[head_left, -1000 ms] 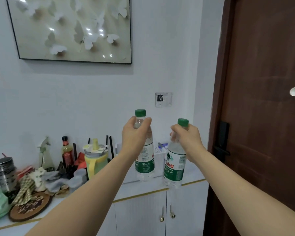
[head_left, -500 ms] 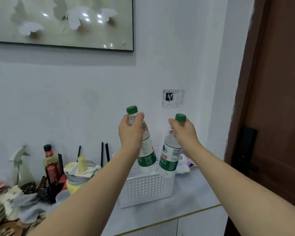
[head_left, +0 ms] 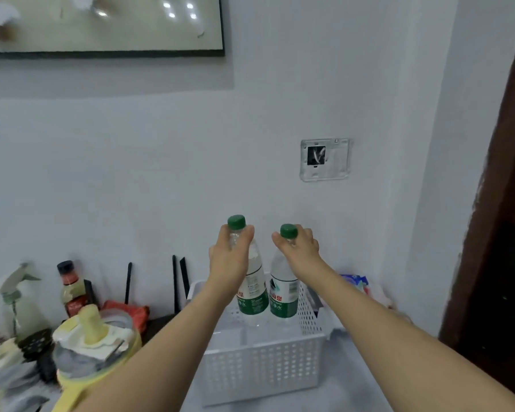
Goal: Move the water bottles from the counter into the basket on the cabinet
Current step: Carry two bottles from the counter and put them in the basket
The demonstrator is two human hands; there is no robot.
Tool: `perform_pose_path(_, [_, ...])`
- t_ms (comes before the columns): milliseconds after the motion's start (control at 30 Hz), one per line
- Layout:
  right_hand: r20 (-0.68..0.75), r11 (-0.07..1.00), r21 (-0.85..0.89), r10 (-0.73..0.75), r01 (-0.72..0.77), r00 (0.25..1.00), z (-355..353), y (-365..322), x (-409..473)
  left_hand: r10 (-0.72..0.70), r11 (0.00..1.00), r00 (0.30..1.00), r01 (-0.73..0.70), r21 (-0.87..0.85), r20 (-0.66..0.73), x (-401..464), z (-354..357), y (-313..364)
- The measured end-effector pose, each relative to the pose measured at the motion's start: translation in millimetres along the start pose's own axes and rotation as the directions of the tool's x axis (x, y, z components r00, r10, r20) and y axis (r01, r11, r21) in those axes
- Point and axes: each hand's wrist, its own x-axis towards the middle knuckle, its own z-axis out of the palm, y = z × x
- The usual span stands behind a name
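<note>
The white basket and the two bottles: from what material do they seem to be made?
The basket looks like matte white moulded plastic; its walls carry regular punched holes. Both bottles, left and right, look like thin clear glossy plastic with green printed labels and green caps, probably plastic.

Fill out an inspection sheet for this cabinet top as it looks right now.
Surface: pale cabinet top, bare strip right of the basket.
Job's things: white perforated basket; left bottle and right bottle, green caps, lowered inside it, upright.
Clutter: yellow-lidded jug, sauce bottle, spray bottle, red packet.
Hands: left hand and right hand grip the bottle necks.
Cables: nothing seen.
Surroundings: framed picture, wall plate, dark door.
</note>
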Motion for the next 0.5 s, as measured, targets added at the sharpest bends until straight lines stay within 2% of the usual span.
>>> perform_pose_path(133, [0.077, 1.000, -0.003, 0.014, -0.013, 0.997, 5, 28, 25, -0.099, 0.995, 0.995, 0.099, -0.009, 0.009, 19, 15, -38])
perform_pose_path(300, [0.166, 0.989, 0.133, 0.037, -0.060, 0.985, 10, 58, 39, -0.182, 0.983, 0.983, 0.183, -0.001, 0.032, 35, 29, -79])
perform_pose_path(500, [0.252, 0.999, -0.025, 0.030, -0.024, 0.967, 20, 101, 44, -0.269, 0.963, 0.963, 0.269, 0.009, 0.001, 38, 50, -124])
